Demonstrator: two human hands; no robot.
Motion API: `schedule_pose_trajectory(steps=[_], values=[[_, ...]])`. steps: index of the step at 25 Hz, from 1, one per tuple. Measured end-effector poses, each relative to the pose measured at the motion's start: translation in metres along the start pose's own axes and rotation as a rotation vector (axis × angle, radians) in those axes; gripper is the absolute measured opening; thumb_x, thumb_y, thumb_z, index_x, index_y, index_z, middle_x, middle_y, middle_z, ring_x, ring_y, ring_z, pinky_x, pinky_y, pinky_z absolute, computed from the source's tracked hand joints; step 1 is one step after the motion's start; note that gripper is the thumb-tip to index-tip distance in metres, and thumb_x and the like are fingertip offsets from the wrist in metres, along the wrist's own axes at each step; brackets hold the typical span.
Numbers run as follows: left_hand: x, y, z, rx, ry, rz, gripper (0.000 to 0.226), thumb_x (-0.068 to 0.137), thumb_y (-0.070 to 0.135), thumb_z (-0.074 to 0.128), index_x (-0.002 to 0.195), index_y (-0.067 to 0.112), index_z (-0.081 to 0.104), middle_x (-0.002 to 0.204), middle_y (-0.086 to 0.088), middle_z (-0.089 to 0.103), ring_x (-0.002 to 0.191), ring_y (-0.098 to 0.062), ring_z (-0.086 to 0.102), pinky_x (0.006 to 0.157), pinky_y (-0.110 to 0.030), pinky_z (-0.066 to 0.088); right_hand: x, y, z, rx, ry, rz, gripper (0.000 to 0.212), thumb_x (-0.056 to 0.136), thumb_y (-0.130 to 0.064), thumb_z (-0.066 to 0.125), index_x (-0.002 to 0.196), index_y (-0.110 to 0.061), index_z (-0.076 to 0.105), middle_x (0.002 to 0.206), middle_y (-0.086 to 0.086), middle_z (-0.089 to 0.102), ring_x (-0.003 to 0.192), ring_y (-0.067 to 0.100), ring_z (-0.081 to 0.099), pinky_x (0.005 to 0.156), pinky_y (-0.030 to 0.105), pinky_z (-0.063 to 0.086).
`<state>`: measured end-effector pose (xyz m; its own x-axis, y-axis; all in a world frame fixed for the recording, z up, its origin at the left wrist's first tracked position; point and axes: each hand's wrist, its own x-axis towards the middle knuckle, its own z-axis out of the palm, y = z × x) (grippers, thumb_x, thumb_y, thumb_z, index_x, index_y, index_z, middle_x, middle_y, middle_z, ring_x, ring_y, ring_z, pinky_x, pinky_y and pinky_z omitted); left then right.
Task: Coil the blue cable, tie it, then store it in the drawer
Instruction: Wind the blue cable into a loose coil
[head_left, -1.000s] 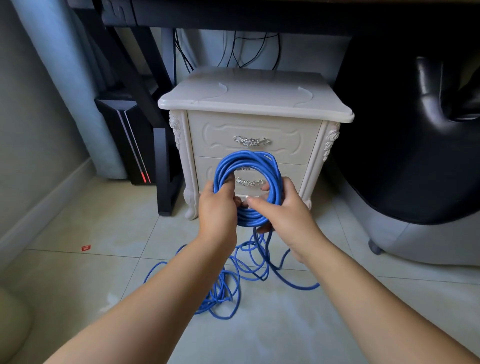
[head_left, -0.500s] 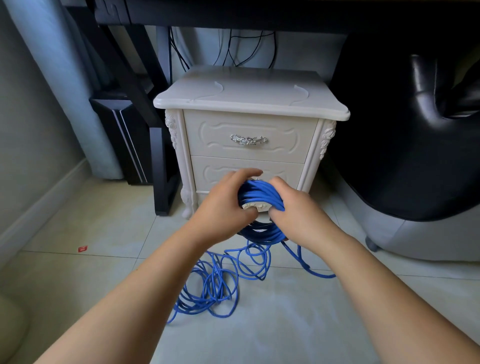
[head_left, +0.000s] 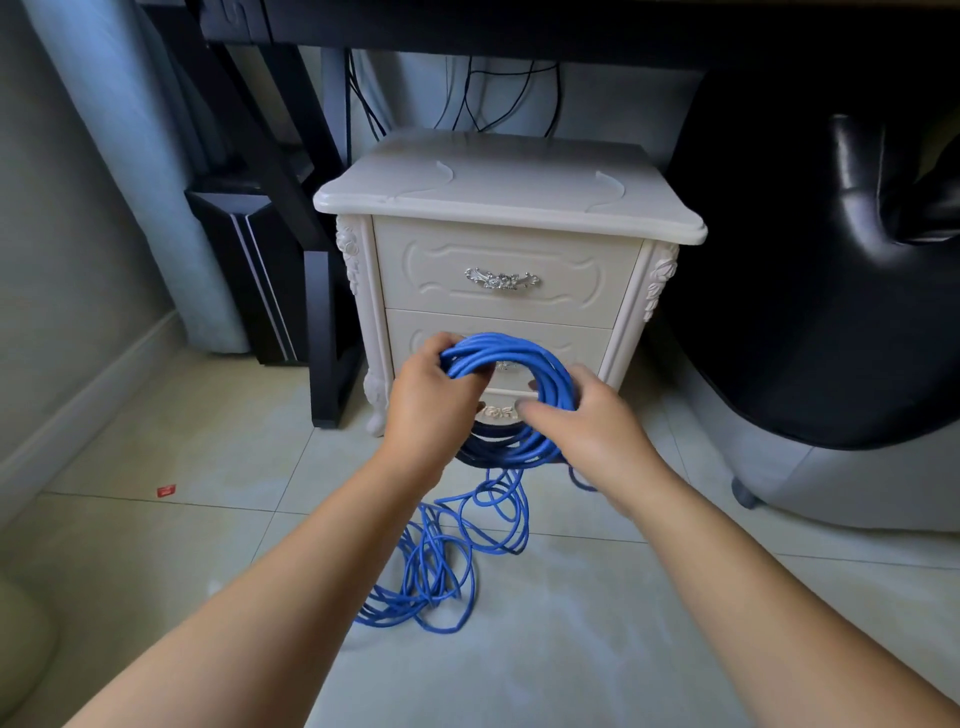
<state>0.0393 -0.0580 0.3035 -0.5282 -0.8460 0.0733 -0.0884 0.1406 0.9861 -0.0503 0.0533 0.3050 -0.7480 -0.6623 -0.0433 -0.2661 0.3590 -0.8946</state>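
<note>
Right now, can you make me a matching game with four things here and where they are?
Things:
1. cable coil
2. loose cable
3. top drawer
4. red scrap

Places or states:
A. closed
B. tangled on the floor
C. held by the left hand and right hand
D. lying alone at the far left

Pairs: 1-C, 2-B, 3-A, 4-D.

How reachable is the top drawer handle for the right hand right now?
Probably reachable, yes: nothing stands between the right hand and the top drawer handle above it. But that hand grips the blue cable coil, shared with the left hand, so it must let go first.
</note>
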Motion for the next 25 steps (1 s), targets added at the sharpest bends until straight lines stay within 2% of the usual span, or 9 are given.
schedule_pose_trajectory(steps=[2, 5, 7, 10, 13, 17, 19, 21, 25], values=[[0.001, 0.003, 0.001, -0.133, 0.058, -0.080, 0.005, 0.090, 0.012, 0.066, 0.095, 0.013, 0.065, 0.057, 0.011, 0.054, 0.046, -0.002, 0.050, 0.069, -0.035, 0.060, -0.004, 0.002, 0.008, 0.111, -0.025, 0.043, 0.023, 0.080, -0.031, 0.071, 0.097, -0.030, 0.057, 0.093, 0.002, 0.068, 0.093, 0.021, 0.067, 0.088, 0.042, 0.055], [-0.004, 0.006, 0.002, -0.266, 0.094, -0.167, 0.004, 0.092, 0.012, 0.064, 0.090, 0.016, 0.062, 0.058, 0.006, 0.048, 0.044, -0.006, 0.045, 0.053, -0.020, 0.048, -0.008, -0.001, 0.015, 0.263, -0.030, 0.098, 0.030, 0.079, -0.031, 0.075, 0.101, -0.032, 0.055, 0.089, -0.003, 0.067, 0.090, 0.015, 0.066, 0.083, 0.030, 0.051], [-0.006, 0.003, 0.006, -0.351, 0.084, -0.247, 0.004, 0.092, 0.013, 0.064, 0.090, 0.016, 0.061, 0.061, 0.000, 0.044, 0.049, -0.011, 0.042, 0.060, -0.027, 0.049, -0.008, -0.003, 0.015, 0.311, 0.004, 0.134, 0.030, 0.079, -0.028, 0.074, 0.102, -0.027, 0.055, 0.089, -0.004, 0.064, 0.087, 0.012, 0.062, 0.076, 0.025, 0.047], [-0.009, 0.000, 0.009, -0.406, 0.053, -0.299, 0.004, 0.092, 0.013, 0.063, 0.092, 0.016, 0.060, 0.063, -0.003, 0.042, 0.056, -0.015, 0.041, 0.073, -0.043, 0.053, -0.003, -0.004, 0.011, 0.083, 0.099, 0.111, 0.016, 0.080, -0.027, 0.067, 0.090, -0.025, 0.055, 0.090, -0.001, 0.059, 0.075, 0.015, 0.055, 0.062, 0.027, 0.042], [-0.008, 0.008, 0.007, -0.288, 0.006, -0.194, 0.005, 0.093, 0.014, 0.063, 0.097, 0.016, 0.061, 0.062, -0.002, 0.046, 0.046, -0.008, 0.048, 0.069, -0.039, 0.053, 0.001, -0.004, 0.008, 0.114, 0.117, 0.069, 0.015, 0.081, -0.017, 0.066, 0.081, -0.021, 0.051, 0.072, -0.004, 0.053, 0.064, 0.015, 0.047, 0.058, 0.028, 0.038], [-0.010, 0.016, -0.002, -0.235, -0.251, -0.095, 0.024, 0.087, 0.024, 0.072, 0.108, 0.018, 0.061, 0.073, 0.001, 0.061, 0.068, -0.010, 0.062, 0.069, -0.025, 0.049, 0.011, -0.002, 0.001, 0.484, 0.110, 0.080, 0.027, 0.074, 0.003, 0.067, 0.072, -0.017, 0.049, 0.055, -0.009, 0.056, 0.071, 0.019, 0.066, 0.068, 0.033, 0.049], [-0.010, 0.012, -0.005, -0.290, -0.401, -0.173, 0.043, 0.081, 0.044, 0.072, 0.116, 0.020, 0.061, 0.097, 0.003, 0.067, 0.092, -0.007, 0.065, 0.083, -0.024, 0.049, 0.020, -0.001, -0.009, 0.726, 0.100, 0.131, 0.023, 0.076, 0.011, 0.059, 0.071, -0.010, 0.051, 0.058, 0.002, 0.062, 0.071, 0.026, 0.068, 0.071, 0.036, 0.054], [-0.008, 0.002, -0.004, -0.287, -0.384, -0.322, 0.048, 0.081, 0.058, 0.065, 0.109, 0.019, 0.066, 0.105, 0.000, 0.068, 0.103, -0.012, 0.065, 0.093, -0.033, 0.051, 0.026, 0.000, -0.019, 0.957, 0.070, 0.192, 0.026, 0.083, 0.012, 0.046, 0.065, -0.005, 0.053, 0.067, 0.014, 0.068, 0.071, 0.029, 0.068, 0.076, 0.037, 0.057], [-0.013, -0.015, 0.008, -0.062, -0.510, -0.475, 0.029, 0.094, 0.036, 0.060, 0.105, 0.012, 0.071, 0.107, -0.002, 0.071, 0.099, -0.015, 0.068, 0.098, -0.037, 0.051, 0.024, 0.001, -0.023, 1.089, 0.014, 0.233, 0.029, 0.087, 0.011, 0.042, 0.069, -0.006, 0.058, 0.083, 0.019, 0.066, 0.084, 0.031, 0.067, 0.099, 0.046, 0.050]])
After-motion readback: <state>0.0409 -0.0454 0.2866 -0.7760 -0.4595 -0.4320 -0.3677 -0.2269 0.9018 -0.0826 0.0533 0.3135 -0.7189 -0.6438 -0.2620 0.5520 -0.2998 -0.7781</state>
